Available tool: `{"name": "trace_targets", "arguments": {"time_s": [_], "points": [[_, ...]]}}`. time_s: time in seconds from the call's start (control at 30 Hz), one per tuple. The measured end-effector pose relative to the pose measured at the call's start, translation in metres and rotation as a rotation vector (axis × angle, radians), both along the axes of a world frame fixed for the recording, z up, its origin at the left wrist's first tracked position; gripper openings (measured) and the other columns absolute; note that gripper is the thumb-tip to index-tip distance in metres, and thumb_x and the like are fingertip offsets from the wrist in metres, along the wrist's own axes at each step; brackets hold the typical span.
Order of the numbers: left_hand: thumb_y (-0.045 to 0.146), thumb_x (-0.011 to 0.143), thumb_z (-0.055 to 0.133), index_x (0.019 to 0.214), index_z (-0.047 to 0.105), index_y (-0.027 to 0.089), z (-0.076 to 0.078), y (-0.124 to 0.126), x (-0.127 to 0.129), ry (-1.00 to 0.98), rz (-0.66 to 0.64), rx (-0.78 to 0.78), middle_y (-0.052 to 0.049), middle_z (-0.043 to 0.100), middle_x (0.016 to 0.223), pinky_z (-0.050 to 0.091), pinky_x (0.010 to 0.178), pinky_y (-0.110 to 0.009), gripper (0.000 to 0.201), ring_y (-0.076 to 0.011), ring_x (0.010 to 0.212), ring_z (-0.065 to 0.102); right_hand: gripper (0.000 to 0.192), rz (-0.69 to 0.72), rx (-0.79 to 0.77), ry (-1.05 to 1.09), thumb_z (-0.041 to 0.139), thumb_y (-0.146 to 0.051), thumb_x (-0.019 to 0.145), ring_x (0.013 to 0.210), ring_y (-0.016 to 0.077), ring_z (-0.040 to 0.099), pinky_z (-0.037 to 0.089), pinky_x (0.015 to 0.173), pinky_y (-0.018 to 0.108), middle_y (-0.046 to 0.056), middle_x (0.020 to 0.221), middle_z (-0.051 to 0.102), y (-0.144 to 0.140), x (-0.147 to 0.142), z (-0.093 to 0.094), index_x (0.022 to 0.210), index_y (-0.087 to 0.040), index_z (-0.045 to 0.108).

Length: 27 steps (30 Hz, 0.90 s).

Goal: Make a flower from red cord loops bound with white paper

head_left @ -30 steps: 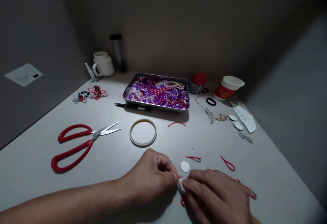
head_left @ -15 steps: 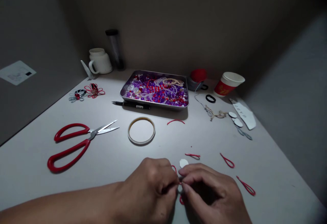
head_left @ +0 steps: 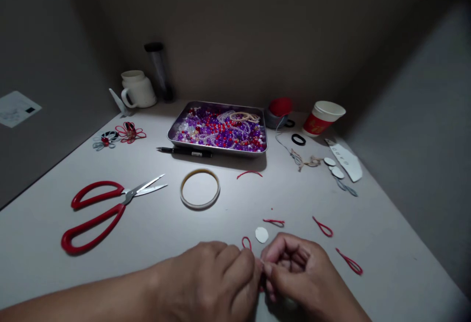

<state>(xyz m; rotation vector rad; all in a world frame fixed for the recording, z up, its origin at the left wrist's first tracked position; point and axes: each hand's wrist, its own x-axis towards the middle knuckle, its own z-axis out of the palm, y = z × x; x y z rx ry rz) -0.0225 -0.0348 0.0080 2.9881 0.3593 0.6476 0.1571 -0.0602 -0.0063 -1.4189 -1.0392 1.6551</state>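
My left hand [head_left: 217, 283] and my right hand [head_left: 303, 275] meet at the table's near edge, fingertips pinched together on a small red cord loop [head_left: 246, 242] that sticks up between them. What else lies between the fingers is hidden. Just beyond the fingertips lies a small white paper disc [head_left: 261, 235]. Three more red cord loops rest close by: one [head_left: 274, 222] behind the disc, one [head_left: 323, 227] to the right and one [head_left: 349, 262] further right.
Red-handled scissors [head_left: 99, 211] lie at the left, a tape ring [head_left: 199, 188] in the middle. Behind it are a pen [head_left: 184, 151], a metal tray [head_left: 172, 136] of beads, a white mug [head_left: 138, 89], a paper cup [head_left: 324, 117] and white paper cut-outs [head_left: 344, 161].
Both hands have drawn back toward the near edge and closed tighter together. The red loop now stands up between the fingertips. The view has shifted slightly.
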Motion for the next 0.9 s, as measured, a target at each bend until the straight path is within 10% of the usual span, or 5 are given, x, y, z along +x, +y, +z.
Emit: {"name": "trace_targets", "arguments": {"time_s": [0.2,0.33,0.47,0.63,0.9], "points": [[0.026,0.082,0.049,0.104,0.053,0.012,0.011,0.003,0.009,-0.288,0.484,-1.025,-0.003,0.06,0.07,0.039,0.044,-0.019,0.026,-0.0086,0.048,0.048,0.014,-0.001,0.679,-0.283,0.057,-0.004,0.066,0.056,0.0156,0.063,0.052,0.05,0.024,0.003,0.063,0.066,0.003,0.009,0.002,0.068,-0.018,0.058],[0.039,0.077,0.049,0.064,0.058,0.012,0.018,0.01,0.017,-0.212,0.571,-1.828,0.004,0.046,0.043,0.025,0.031,-0.016,0.032,-0.0056,0.033,0.036,0.028,0.039,1.055,-0.326,0.055,0.005,0.065,0.063,0.0164,0.065,0.054,0.056,0.025,0.005,0.072,0.068,0.002,0.006,0.002,0.079,-0.017,0.06],[0.035,0.067,0.054,0.051,0.053,0.014,0.016,0.015,0.021,-0.227,0.576,-2.077,0.003,0.048,0.041,0.017,0.024,-0.017,0.027,-0.0043,0.026,0.031,0.033,0.101,1.179,-0.378,0.052,0.009,0.064,0.064,0.0164,0.066,0.055,0.056,0.023,0.007,0.073,0.07,0.001,0.005,0.001,0.083,-0.017,0.061],[0.023,0.066,0.055,0.06,0.058,0.013,0.016,0.011,0.02,-0.238,0.685,-1.785,0.004,0.047,0.045,0.028,0.035,-0.017,0.012,-0.0055,0.037,0.038,0.03,0.063,1.087,-0.35,0.055,0.007,0.065,0.063,0.0165,0.065,0.055,0.057,0.024,0.005,0.071,0.068,-0.002,0.005,-0.001,0.08,-0.018,0.061],[0.006,0.078,0.039,0.069,0.058,0.012,-0.006,-0.002,0.007,-0.192,0.139,-0.232,-0.004,0.054,0.053,0.028,0.038,-0.024,0.022,-0.0119,0.044,0.043,0.022,-0.112,0.202,0.106,0.064,-0.01,0.064,0.044,0.009,0.056,0.049,0.038,0.018,0.0,0.07,0.063,-0.008,-0.008,0.0,0.065,-0.02,0.044]]}}
